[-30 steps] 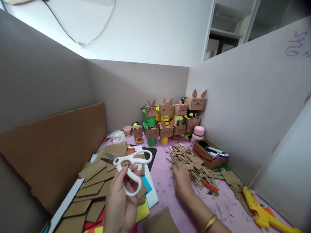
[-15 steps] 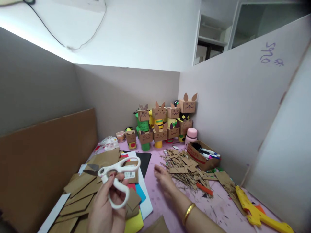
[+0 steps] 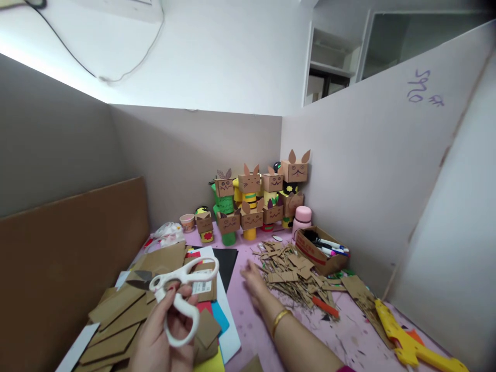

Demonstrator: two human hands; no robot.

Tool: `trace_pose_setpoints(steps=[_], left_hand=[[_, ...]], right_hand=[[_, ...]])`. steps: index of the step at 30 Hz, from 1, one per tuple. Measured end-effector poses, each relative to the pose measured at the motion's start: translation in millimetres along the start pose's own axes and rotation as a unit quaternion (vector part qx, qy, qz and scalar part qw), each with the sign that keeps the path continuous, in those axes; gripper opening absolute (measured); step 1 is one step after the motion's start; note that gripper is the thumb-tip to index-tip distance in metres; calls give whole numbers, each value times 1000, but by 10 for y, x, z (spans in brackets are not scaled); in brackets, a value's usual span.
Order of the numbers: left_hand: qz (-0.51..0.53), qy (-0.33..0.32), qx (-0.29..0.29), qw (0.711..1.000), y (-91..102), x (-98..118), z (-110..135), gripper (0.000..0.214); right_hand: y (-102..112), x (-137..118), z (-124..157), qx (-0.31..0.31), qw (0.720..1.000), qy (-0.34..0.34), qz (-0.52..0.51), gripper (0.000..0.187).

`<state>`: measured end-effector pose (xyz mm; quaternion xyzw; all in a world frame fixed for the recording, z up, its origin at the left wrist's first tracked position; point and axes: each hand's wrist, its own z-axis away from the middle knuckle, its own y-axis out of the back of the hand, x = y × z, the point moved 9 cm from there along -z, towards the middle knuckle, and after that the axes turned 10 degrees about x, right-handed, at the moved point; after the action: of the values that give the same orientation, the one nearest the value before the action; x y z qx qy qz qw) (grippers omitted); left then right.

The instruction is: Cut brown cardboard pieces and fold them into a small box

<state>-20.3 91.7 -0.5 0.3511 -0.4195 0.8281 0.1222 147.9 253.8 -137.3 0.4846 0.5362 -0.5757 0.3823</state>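
Observation:
My left hand (image 3: pixel 165 323) is closed around the white-handled scissors (image 3: pixel 186 273). Their blades are slightly apart and point left, above a pile of brown cardboard pieces (image 3: pixel 116 310). On the purple tabletop, my right hand (image 3: pixel 253 283) has its fingers loosely stretched and shows nothing in them. It is beside the left edge of a heap of cardboard scraps (image 3: pixel 289 271); whether the fingertips touch the table is unclear. A gold bracelet circles that wrist. White, blue, red and yellow paper sheets (image 3: pixel 228 330) lie between my hands.
Box-headed cardboard animal figures (image 3: pixel 251 217) stand at the back, near a pink bottle (image 3: pixel 302 219) and a paper cup (image 3: pixel 187 222). A small cardboard box (image 3: pixel 321 253) holds markers. At the right lies a yellow glue gun (image 3: pixel 411 343). Grey panels (image 3: pixel 194 150) enclose the table.
The whole view has shifted slightly. My right forearm reaches further in, with the hand still beside the scraps. My left hand keeps the scissors in nearly the same pose.

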Motion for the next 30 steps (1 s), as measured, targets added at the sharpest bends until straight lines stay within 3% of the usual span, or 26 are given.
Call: trace_pose_setpoints(steps=[2,5,8,11,13,15,19,22,26,30], left_hand=[[-3,8,-1,1000,11,-24,-12,30],[0,-4,-2,1000,15,-24,-19,28],[-22,-24,-23,999,-37,-74,-20,24],[-105,-41,-93,989,-150,-276,-26,12],[-215,-64,-177,958,-252,-521,-5,23],[-266,-66,-222,936,-265,-809,3,31],[-359,-90,-294,881,-251,-1305,124,30],[-405,-161,-316,843,-242,-1379,304,22],[-467,-241,-340,780,-323,-1315,614,16],[-513,-260,-398,714,-488,-1320,870,17]], right_hand=[[184,-103,9,63,998,22,21,33],[441,-255,171,97,994,35,42,29],[733,-446,519,120,988,58,72,25],[953,-703,944,139,980,103,97,27],[1027,-860,1191,151,973,136,114,28],[1027,-953,1383,150,965,170,134,29],[821,-880,1643,89,931,261,241,43],[910,-742,1775,150,919,270,246,50],[955,-647,1832,132,944,214,212,51],[1051,-720,1813,116,965,174,155,46]])
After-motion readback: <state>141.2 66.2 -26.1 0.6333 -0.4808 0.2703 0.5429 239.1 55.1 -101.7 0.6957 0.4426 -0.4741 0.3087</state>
